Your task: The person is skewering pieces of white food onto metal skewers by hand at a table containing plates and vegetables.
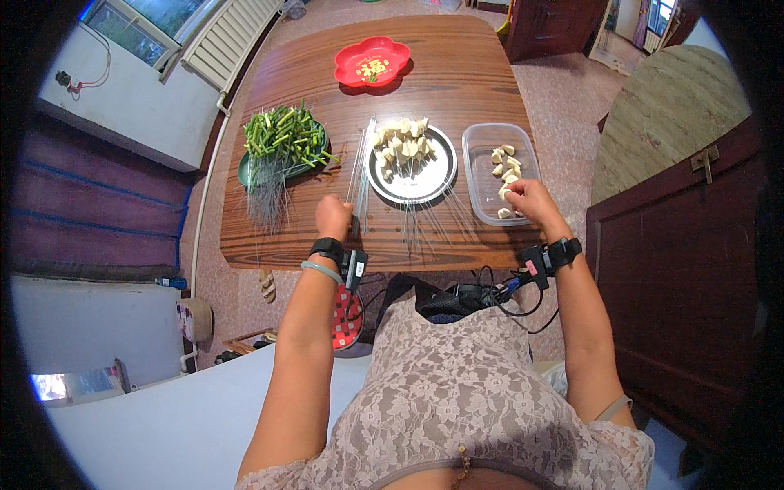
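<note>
My left hand (334, 215) is closed at the near side of the table, with a thin metal skewer (350, 187) rising from its fingers. Loose skewers (365, 174) lie just beyond it. My right hand (531, 201) reaches into a clear plastic container (484, 211) and pinches a pale food piece (505, 193), perhaps a garlic clove. More such pieces (513, 163) are scattered on the container's bottom. Between my hands, a round metal plate (416, 187) carries pale pieces threaded on skewers (404, 147). Their bare ends stick out over the near rim.
Skewered green stalk pieces (285, 131) heap on a green plate (245, 171) at the left. A red flower-shaped tray (349, 58) sits at the far end of the wooden table (453, 73). Right of the table are a dark door (674, 257) and a round tabletop (667, 104). Cables (490, 294) hang near my lap.
</note>
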A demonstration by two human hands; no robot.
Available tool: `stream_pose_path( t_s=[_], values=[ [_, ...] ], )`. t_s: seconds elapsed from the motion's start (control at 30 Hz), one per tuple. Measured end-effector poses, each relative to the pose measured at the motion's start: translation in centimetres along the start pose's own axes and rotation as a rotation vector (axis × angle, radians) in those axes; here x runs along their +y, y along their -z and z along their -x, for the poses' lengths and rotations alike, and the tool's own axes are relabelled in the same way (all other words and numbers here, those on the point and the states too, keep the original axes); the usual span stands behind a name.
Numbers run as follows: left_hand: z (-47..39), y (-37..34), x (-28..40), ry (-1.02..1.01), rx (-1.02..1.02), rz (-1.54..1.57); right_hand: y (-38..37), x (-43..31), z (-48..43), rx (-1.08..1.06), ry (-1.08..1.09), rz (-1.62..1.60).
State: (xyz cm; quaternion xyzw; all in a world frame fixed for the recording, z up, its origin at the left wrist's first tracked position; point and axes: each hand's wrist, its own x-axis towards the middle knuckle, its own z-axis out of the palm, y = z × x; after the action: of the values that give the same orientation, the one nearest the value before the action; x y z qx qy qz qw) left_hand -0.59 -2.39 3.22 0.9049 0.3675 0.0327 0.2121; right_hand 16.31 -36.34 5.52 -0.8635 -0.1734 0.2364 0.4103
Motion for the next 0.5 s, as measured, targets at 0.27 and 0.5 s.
stream_pose_path(
  t_s=[0.27, 0.5],
  values=[
    [-0.3, -1.2, -0.3, 0.022, 0.137, -0.026, -0.7, 0.8, -0.1, 0.012, 0.020, -0.146],
    [0.9, -1.5, -0.4, -0.042, 0.241, 0.265, -0.3, 0.3, 0.4, -0.047, -0.070, -0.314]
  ],
)
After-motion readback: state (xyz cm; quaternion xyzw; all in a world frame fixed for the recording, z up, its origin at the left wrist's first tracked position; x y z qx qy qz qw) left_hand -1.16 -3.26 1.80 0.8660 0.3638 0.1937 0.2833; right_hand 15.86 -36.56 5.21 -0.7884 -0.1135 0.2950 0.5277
